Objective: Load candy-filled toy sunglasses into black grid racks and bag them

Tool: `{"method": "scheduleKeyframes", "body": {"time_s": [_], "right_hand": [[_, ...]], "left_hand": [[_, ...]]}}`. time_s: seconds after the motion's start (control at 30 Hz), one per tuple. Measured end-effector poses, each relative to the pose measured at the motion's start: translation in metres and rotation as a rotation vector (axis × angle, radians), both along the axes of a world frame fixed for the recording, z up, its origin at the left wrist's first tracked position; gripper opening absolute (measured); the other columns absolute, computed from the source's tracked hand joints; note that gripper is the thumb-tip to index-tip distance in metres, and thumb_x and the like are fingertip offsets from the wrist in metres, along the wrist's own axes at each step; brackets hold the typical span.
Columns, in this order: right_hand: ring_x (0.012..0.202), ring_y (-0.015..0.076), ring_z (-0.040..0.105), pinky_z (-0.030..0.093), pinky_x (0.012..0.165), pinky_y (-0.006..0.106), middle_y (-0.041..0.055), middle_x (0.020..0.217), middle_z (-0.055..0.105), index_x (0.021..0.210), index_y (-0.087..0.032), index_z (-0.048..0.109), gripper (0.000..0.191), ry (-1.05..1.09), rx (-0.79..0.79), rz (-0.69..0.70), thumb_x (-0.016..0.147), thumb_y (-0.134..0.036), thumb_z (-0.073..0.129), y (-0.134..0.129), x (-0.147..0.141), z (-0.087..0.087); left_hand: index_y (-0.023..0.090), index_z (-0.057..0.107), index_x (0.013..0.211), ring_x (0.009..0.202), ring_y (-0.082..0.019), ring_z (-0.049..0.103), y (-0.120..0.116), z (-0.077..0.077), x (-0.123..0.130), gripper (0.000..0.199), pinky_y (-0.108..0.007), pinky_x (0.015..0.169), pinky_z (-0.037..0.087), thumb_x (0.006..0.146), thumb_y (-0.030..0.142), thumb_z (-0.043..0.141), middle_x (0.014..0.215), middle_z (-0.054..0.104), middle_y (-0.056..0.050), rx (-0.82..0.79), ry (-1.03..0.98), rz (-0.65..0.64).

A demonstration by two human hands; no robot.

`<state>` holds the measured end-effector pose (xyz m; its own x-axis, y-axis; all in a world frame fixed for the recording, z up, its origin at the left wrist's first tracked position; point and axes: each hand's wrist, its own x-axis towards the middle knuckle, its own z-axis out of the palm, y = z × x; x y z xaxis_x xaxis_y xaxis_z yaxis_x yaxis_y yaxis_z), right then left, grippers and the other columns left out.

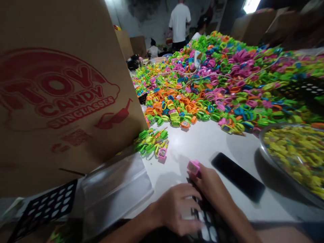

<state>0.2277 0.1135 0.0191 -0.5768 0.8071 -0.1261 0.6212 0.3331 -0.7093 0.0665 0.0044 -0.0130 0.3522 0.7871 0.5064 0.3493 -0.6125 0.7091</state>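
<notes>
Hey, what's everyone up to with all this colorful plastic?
One person's right hand holds a pink watch-like piece near the front of a white table. Their left hand is beside it; its grip is unclear. Ahead lies a large heap of colorful pieces; a phone and a metal bowl of yellow pieces sit to the right.

Pink toy watch (193, 167), square face showing, held in right hand (208, 180)

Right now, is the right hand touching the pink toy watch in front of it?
Touching. The head view shows the pink toy watch held at the end of the right hand, with no gap between them.
</notes>
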Motion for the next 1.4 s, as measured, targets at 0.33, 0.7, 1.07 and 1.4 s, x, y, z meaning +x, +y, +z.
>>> {"method": "scheduleKeyframes", "body": {"time_s": [0.33, 0.7, 1.07, 1.4], "right_hand": [[0.077, 0.0219, 0.068, 0.052, 0.075, 0.031, 0.0085, 0.098, 0.075, 0.122, -0.018, 0.077, 0.033, 0.139, 0.121, 0.294, 0.097, -0.024, 0.056, 0.095, -0.024, 0.023], [0.07, 0.0136, 0.061, 0.035, 0.063, 0.023, -0.0007, 0.097, 0.07, 0.09, -0.023, 0.074, 0.014, 0.116, 0.334, 0.582, 0.09, -0.009, 0.07, 0.119, -0.094, 0.012], [0.055, 0.0179, 0.053, 0.041, 0.052, 0.028, -0.0007, 0.069, 0.061, 0.102, -0.018, 0.07, 0.047, 0.495, -0.326, -0.303, 0.086, -0.061, 0.078, 0.026, 0.031, 0.006], [0.061, 0.0199, 0.056, 0.039, 0.056, 0.029, 0.0039, 0.065, 0.065, 0.07, -0.021, 0.062, 0.039, 0.328, -0.114, -0.285, 0.087, -0.056, 0.066, -0.002, 0.013, -0.002]], "left_hand": [[0.019, 0.068, 0.125, 0.115, -0.025, 0.07, 0.042, -0.008, 0.005, 0.035, -0.042, 0.106, 0.056, 0.09, 0.019, 0.074, 0.124, 0.074, -0.01, -0.558, -0.309, 0.628], [0.021, 0.072, 0.106, 0.106, -0.028, 0.067, 0.054, -0.035, -0.001, 0.011, -0.046, 0.101, 0.057, 0.096, 0.024, 0.072, 0.113, 0.072, -0.01, -0.438, -0.06, 0.569], [0.017, 0.078, 0.086, 0.091, -0.019, 0.069, 0.102, -0.002, -0.033, 0.013, -0.027, 0.086, 0.053, 0.097, 0.018, 0.073, 0.097, 0.074, -0.006, -0.372, -0.025, 0.196], [0.018, 0.079, 0.093, 0.097, -0.021, 0.073, 0.101, -0.005, -0.036, 0.014, -0.029, 0.091, 0.057, 0.098, 0.013, 0.066, 0.107, 0.076, -0.009, -0.296, 0.064, 0.155]]}}
